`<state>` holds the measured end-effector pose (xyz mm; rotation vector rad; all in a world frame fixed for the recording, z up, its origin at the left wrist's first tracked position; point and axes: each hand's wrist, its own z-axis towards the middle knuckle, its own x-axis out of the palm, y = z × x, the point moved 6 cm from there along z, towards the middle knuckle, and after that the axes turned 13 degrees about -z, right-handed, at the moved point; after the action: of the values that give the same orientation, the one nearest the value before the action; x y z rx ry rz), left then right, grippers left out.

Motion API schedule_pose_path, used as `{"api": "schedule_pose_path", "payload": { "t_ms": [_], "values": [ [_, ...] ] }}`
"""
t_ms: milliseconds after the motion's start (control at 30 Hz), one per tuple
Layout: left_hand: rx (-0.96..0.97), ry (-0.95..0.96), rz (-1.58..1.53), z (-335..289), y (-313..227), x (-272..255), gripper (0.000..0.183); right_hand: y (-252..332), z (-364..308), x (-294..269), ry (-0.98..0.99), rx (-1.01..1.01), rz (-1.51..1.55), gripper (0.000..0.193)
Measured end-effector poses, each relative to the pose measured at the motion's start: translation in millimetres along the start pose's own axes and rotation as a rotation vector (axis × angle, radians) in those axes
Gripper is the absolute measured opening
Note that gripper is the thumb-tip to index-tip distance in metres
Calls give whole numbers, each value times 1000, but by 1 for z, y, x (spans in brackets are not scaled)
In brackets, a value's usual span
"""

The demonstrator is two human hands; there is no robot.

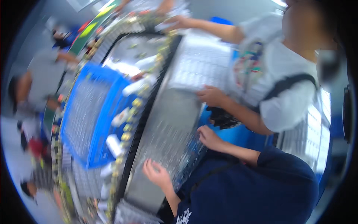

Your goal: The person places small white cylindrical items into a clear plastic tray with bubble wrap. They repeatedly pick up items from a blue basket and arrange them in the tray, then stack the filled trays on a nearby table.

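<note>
"Head view, the only one I have: where are the hands?"

"On my feed, the left hand (157, 174) hangs loosely open at the table's conveyor side, thumb and fingers apart, nothing visible in it. The right hand (209, 138) curls its fingers at the opposite side; blur keeps me from telling whether it grips anything."

"And the clear plastic packaging (186, 156)?"

"On the metal table (179, 106), between those two hands. I'd judge the step to be arranging or gathering it."

"What would the next move call for?"

"As I read it, closing the left fingers on an edge and keeping both hands level, since thin plastic probably flexes or slides."

"Containers?"

"I see a blue crate (101, 128) beyond the table, within the conveyor loop (128, 127), holding clear, ribbed-looking plastic; I can't make out separate pieces. White, bottle-like items (113, 145) lie between crate and loop. Near the co-worker in white (276, 74), a bank of clear trays (199, 61) covers the table's upper end; I can't tell whether they're filled."
</note>
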<state>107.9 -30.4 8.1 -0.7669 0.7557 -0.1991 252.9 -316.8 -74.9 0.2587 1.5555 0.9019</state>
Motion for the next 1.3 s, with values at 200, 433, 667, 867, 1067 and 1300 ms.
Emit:
{"api": "schedule_pose_path", "payload": {
  "t_ms": [200, 433, 667, 867, 1067, 1300],
  "values": [
    [-21, 155, -229, -28, 7, 17, 16, 87, -110, -147, 40, 293, 251, 29],
    [375, 471, -658, -70, -108, 52, 16, 162, -317, -317, -511, 490, 75, 26],
    [470, 876, -961, -119, -213, 90, 19, 169, -695, -353, -1532, 1193, -23, 31],
    [530, 1040, -908, -161, -268, 133, 17, 139, -852, -284, -1766, 1550, 154, 35],
    [618, 1256, -963, -232, -364, 171, 14, 8, -967, -238, -1568, 2035, -405, 50],
    [618, 1272, -1175, -302, -508, 309, 14, -67, -830, -293, -1759, 1879, -1049, 31]
  ]
}}
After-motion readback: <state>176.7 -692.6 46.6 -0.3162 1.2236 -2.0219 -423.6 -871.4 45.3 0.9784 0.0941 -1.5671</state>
